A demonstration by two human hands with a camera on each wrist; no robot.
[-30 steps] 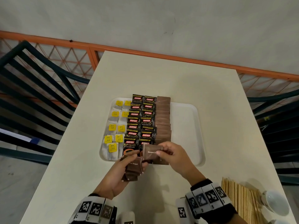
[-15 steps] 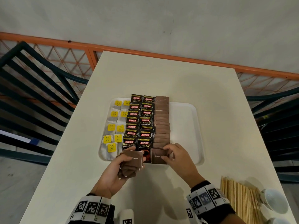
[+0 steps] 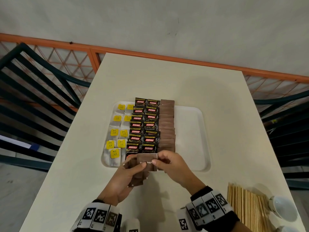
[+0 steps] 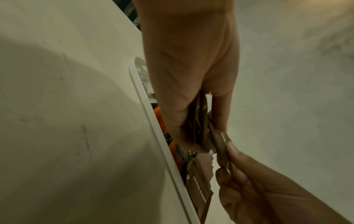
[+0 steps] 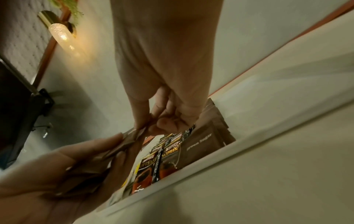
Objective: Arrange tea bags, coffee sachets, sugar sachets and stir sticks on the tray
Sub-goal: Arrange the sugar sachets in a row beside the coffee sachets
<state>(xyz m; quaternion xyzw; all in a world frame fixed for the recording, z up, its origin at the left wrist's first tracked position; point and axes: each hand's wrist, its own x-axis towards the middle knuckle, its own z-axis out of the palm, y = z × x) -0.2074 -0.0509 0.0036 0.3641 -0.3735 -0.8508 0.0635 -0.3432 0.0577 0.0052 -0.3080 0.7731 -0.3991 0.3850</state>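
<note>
My left hand [image 3: 132, 173] grips a small stack of brown sugar sachets [image 3: 138, 179] just over the near rim of the white tray [image 3: 192, 131]. My right hand [image 3: 160, 159] pinches the top sugar sachet [image 3: 147, 162] of that stack by its right edge. On the tray lie tea bags [image 3: 115, 133] with yellow tags at the left, black coffee sachets [image 3: 143, 126] in two columns, then one overlapping column of sugar sachets [image 3: 167, 128]. In the right wrist view a brown sugar sachet [image 5: 201, 144] lies at the tray's near end. Wooden stir sticks [image 3: 245, 208] lie on the table at the near right.
Two white cups [image 3: 284, 208] stand beside the stir sticks at the table's near right corner. The tray's right third [image 3: 189, 139] is bare. Dark slatted chairs [image 3: 33, 97] flank the table, and an orange railing [image 3: 150, 54] runs behind it.
My right hand laid one sugar sachet at the near end of the sugar column, then came back to the stack in my left hand and took hold of the top sachet.
</note>
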